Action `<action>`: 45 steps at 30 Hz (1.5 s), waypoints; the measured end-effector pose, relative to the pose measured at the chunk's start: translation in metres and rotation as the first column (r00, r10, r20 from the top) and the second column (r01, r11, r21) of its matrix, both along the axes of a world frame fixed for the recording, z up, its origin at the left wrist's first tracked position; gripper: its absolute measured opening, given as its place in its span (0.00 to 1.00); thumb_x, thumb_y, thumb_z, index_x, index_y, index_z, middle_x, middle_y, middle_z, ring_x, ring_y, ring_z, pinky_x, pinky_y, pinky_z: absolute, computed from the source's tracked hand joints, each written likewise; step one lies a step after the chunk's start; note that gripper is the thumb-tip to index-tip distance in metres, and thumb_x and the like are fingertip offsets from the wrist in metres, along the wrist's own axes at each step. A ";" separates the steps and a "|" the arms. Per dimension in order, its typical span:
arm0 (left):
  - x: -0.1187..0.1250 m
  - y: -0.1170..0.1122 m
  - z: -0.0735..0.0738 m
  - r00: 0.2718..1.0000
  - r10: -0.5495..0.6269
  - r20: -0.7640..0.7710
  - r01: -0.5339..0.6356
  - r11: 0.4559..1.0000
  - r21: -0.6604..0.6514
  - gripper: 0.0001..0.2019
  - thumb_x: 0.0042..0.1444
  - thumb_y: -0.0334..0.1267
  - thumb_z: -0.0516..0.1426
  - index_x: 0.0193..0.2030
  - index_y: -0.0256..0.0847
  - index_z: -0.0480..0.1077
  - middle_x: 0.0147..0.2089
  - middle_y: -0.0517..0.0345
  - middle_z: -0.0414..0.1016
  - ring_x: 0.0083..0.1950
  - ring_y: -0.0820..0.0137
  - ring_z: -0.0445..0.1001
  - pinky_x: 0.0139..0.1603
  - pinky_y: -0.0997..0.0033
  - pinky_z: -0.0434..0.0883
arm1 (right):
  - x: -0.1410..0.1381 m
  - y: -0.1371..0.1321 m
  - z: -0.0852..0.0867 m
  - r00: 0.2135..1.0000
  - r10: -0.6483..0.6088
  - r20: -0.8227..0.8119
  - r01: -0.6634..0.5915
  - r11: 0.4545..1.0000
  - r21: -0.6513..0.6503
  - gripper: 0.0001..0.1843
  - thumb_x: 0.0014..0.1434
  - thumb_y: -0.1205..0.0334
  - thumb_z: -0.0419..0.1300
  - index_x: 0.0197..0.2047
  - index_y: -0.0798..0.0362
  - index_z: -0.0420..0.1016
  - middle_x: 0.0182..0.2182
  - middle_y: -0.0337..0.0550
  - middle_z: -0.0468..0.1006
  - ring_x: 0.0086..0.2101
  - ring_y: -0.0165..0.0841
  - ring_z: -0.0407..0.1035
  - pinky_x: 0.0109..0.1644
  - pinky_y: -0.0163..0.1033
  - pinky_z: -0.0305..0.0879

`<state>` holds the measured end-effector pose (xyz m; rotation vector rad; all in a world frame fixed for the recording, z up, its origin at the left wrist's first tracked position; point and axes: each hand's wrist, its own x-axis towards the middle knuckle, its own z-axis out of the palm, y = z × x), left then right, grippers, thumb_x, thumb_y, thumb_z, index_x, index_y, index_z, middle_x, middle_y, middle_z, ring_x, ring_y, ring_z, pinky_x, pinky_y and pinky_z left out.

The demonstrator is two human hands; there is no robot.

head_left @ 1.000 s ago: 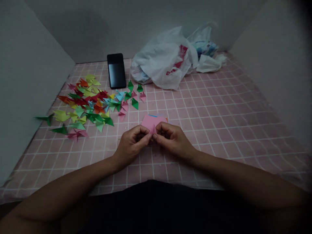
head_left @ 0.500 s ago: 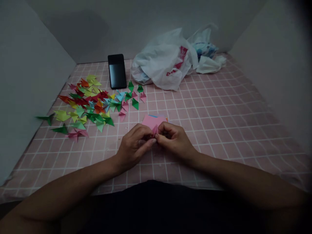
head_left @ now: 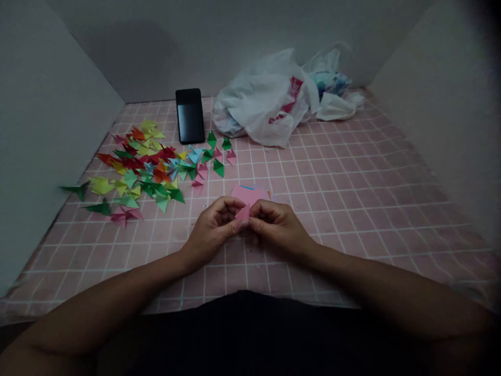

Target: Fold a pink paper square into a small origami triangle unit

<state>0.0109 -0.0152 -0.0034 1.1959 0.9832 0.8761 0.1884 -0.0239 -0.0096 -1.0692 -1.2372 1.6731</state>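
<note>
Between my two hands is a small piece of folded pink origami paper (head_left: 243, 213), with a pointed tip facing up. My left hand (head_left: 213, 227) pinches its lower left part between thumb and fingers. From the other side my right hand (head_left: 279, 224) grips its right edge, thumb against curled fingers. Just behind the hands lies a stack of square paper sheets (head_left: 250, 193), pink on top, with blue and orange edges peeking out. The hands hide the front of that stack.
Many folded paper cranes (head_left: 144, 167) in several colours spread over the left of the pink checked cloth (head_left: 352, 193). A black phone (head_left: 190, 116) lies behind them. White plastic bags (head_left: 266, 99) sit at the back, beside a blue-patterned packet (head_left: 331, 82). Walls bound the sides and back.
The pink folded paper has turned from nearly edge-on to showing a broad triangular face. My fingers have shifted slightly around it, and the whole view has moved a little.
</note>
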 end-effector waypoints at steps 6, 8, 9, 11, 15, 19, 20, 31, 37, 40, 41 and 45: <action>-0.002 0.003 0.000 0.993 -0.059 0.098 0.071 0.989 -0.132 0.15 0.49 0.41 0.70 0.34 0.38 0.70 0.33 0.62 0.72 0.35 0.75 0.72 0.38 0.75 0.70 | 0.003 0.000 0.001 0.996 0.000 0.089 -0.003 0.999 0.035 0.17 0.56 0.52 0.69 0.27 0.52 0.68 0.17 0.33 0.70 0.17 0.26 0.64 0.21 0.32 0.59; -0.002 0.003 -0.002 0.989 -0.085 0.120 0.104 0.982 -0.158 0.15 0.51 0.43 0.69 0.32 0.38 0.69 0.31 0.63 0.72 0.33 0.75 0.72 0.37 0.75 0.69 | 0.003 0.000 0.002 0.995 0.027 0.093 -0.032 0.998 0.049 0.17 0.57 0.50 0.67 0.28 0.52 0.68 0.18 0.35 0.72 0.18 0.27 0.65 0.22 0.33 0.60; -0.002 0.004 -0.002 0.986 -0.101 0.133 0.123 0.977 -0.173 0.15 0.52 0.44 0.69 0.33 0.38 0.69 0.29 0.63 0.72 0.31 0.75 0.71 0.36 0.74 0.69 | 0.004 0.000 0.002 0.995 0.044 0.092 -0.050 0.997 0.061 0.17 0.60 0.49 0.65 0.29 0.52 0.68 0.20 0.36 0.73 0.19 0.28 0.66 0.23 0.34 0.61; -0.003 0.004 -0.003 0.982 -0.115 0.151 0.144 0.970 -0.197 0.15 0.53 0.45 0.68 0.34 0.38 0.69 0.27 0.64 0.71 0.28 0.76 0.70 0.32 0.75 0.68 | 0.005 0.001 0.003 0.994 0.064 0.084 -0.072 0.993 0.090 0.18 0.64 0.48 0.59 0.30 0.52 0.68 0.22 0.38 0.74 0.21 0.28 0.68 0.25 0.35 0.64; -0.003 0.005 -0.001 0.988 -0.125 0.093 0.141 0.969 -0.205 0.14 0.52 0.42 0.68 0.36 0.37 0.71 0.30 0.64 0.73 0.26 0.78 0.69 0.28 0.77 0.65 | 0.006 0.003 0.004 0.997 0.012 0.073 -0.018 0.996 0.082 0.17 0.62 0.47 0.62 0.31 0.51 0.67 0.22 0.35 0.72 0.21 0.27 0.67 0.25 0.34 0.63; -0.004 0.005 0.003 0.987 -0.156 -0.027 0.149 0.974 -0.169 0.12 0.53 0.43 0.67 0.34 0.36 0.74 0.30 0.63 0.72 0.27 0.78 0.68 0.29 0.76 0.64 | 0.005 0.004 0.003 0.997 0.002 0.083 -0.007 0.998 0.060 0.15 0.60 0.51 0.64 0.31 0.51 0.65 0.21 0.33 0.70 0.20 0.26 0.65 0.23 0.33 0.60; -0.004 0.005 0.003 0.986 -0.162 -0.040 0.154 0.976 -0.155 0.12 0.53 0.43 0.66 0.33 0.36 0.73 0.29 0.63 0.72 0.27 0.78 0.67 0.30 0.76 0.64 | 0.005 0.004 0.003 0.997 0.006 0.079 -0.012 0.997 0.073 0.14 0.61 0.52 0.62 0.31 0.51 0.66 0.21 0.33 0.70 0.20 0.26 0.65 0.24 0.33 0.61; -0.002 0.004 0.005 0.990 -0.135 -0.039 0.131 0.988 -0.081 0.11 0.58 0.43 0.62 0.33 0.37 0.71 0.28 0.63 0.71 0.28 0.76 0.68 0.32 0.75 0.65 | 0.006 0.007 0.004 0.992 -0.055 0.115 0.032 0.981 0.189 0.11 0.60 0.57 0.61 0.30 0.53 0.68 0.23 0.35 0.70 0.22 0.26 0.63 0.26 0.34 0.59; -0.002 0.002 0.005 0.991 -0.089 -0.095 0.088 0.996 -0.016 0.11 0.54 0.40 0.64 0.31 0.37 0.69 0.27 0.64 0.69 0.27 0.78 0.66 0.29 0.77 0.63 | 0.006 0.006 0.003 0.991 -0.028 0.130 0.008 0.989 0.148 0.10 0.59 0.56 0.63 0.31 0.53 0.70 0.22 0.34 0.69 0.22 0.26 0.62 0.25 0.34 0.56; -0.002 0.002 0.004 0.988 -0.119 -0.101 0.120 0.993 0.013 0.10 0.57 0.42 0.62 0.34 0.36 0.71 0.29 0.62 0.71 0.29 0.76 0.68 0.31 0.75 0.65 | 0.007 0.006 0.002 0.991 -0.041 0.125 0.022 0.988 0.150 0.10 0.59 0.57 0.63 0.31 0.53 0.70 0.22 0.34 0.70 0.22 0.26 0.63 0.26 0.34 0.58; -0.002 0.002 0.004 0.986 -0.131 -0.105 0.134 0.991 0.023 0.10 0.58 0.42 0.61 0.35 0.36 0.72 0.29 0.61 0.72 0.29 0.76 0.69 0.32 0.75 0.66 | 0.007 0.006 0.002 0.993 -0.039 0.115 0.022 0.988 0.152 0.09 0.59 0.57 0.62 0.31 0.53 0.70 0.22 0.34 0.70 0.22 0.26 0.64 0.26 0.34 0.59; -0.003 0.002 0.005 0.974 -0.067 -0.216 0.101 0.983 0.150 0.10 0.59 0.41 0.61 0.31 0.37 0.72 0.26 0.61 0.71 0.28 0.75 0.68 0.31 0.74 0.64 | 0.006 0.006 0.003 0.996 -0.051 0.076 0.039 0.987 0.156 0.09 0.58 0.58 0.65 0.32 0.53 0.71 0.23 0.34 0.72 0.23 0.26 0.65 0.27 0.34 0.60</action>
